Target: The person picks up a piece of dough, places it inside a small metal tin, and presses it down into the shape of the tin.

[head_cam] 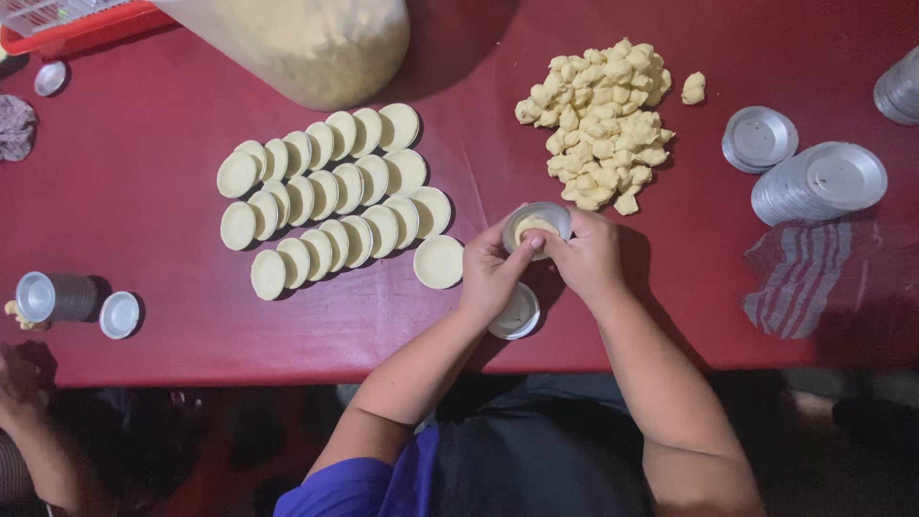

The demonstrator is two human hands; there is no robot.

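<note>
In the head view, both hands cup a small tin mould (538, 227) near the red table's (144, 191) front edge: left hand (490, 273) steadying it, right hand (586, 257) closed around it, thumbs pressing dough flat. Filled moulds (330, 196) overlap in rows to the left, and the dough pieces (603, 124) are heaped behind the hands, both within reach.

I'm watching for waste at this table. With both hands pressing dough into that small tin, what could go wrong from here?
1. The left hand and right hand hold the small tin in the air, so uneven thumb pressure could thin or tear the dough.
2. An empty tin lies under the left wrist and could get knocked toward the table edge.
3. The finished shell nearest the left hand might get dented by a stray move.
</note>
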